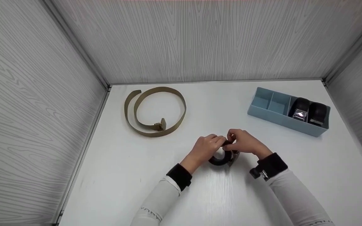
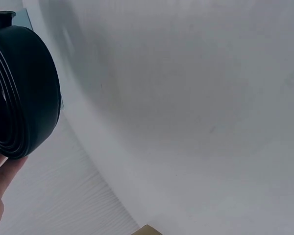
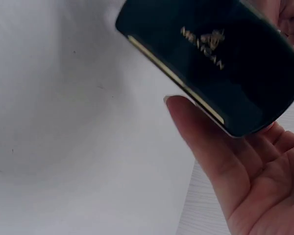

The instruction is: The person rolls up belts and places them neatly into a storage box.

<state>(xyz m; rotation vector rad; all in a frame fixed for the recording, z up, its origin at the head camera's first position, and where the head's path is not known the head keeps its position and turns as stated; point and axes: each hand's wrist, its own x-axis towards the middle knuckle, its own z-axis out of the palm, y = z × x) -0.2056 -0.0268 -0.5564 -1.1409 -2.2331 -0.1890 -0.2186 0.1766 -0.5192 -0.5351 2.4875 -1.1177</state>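
Observation:
A black belt [image 1: 219, 161], wound into a coil, is held just above the white table between both hands. My left hand [image 1: 206, 147] grips the coil from its left and upper side; in the left wrist view its fingers [image 2: 9, 174] support the layered edge of the belt [image 2: 39, 90]. From the right, my right hand [image 1: 245, 142] pinches the upper part of the coil with curled fingers. Close in the right wrist view is the belt's dark buckle plate [image 3: 206, 63], with gold lettering and a gold bar, above the right thumb [image 3: 201, 129].
A tan webbing belt [image 1: 181, 121] with a metal buckle lies loosely looped at the back left. At the back right stands a blue divided box [image 1: 281, 120], with two rolled black belts [image 1: 317, 112] in its right compartments. Grey wood-grain walls [image 1: 184, 40] enclose the table.

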